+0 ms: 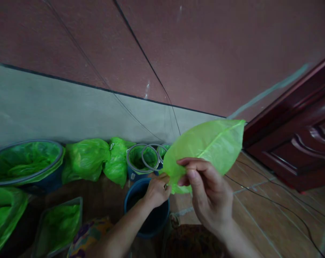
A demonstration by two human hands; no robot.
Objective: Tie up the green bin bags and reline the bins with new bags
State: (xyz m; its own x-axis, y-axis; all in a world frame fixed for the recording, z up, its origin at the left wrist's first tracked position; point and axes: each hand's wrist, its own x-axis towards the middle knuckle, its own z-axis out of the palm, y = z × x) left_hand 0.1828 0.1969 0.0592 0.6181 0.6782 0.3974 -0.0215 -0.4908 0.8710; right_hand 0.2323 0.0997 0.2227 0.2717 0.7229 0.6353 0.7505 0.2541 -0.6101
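Observation:
A thin light-green plastic bag (pixel 216 139), puffed out and leaf-shaped, is held up in front of me. My right hand (pixel 210 193) pinches it between thumb and fingers near its lower middle. My left hand (pixel 157 190), with a ring on one finger, is closed on the bag's gathered left end; its fingertips are partly hidden. Below my left hand stands a round dark-blue bin (pixel 164 222), its inside in shadow.
Along the wall stand a large green-lined tub (pixel 23 179), stuffed green bags (pixel 90 159) and smaller lined bins (pixel 132 168) with loose-looking rings. A tray (pixel 80 208) of green plastic lies front left. Cables (pixel 280 206) cross the tiled floor near a dark-red door (pixel 299 150).

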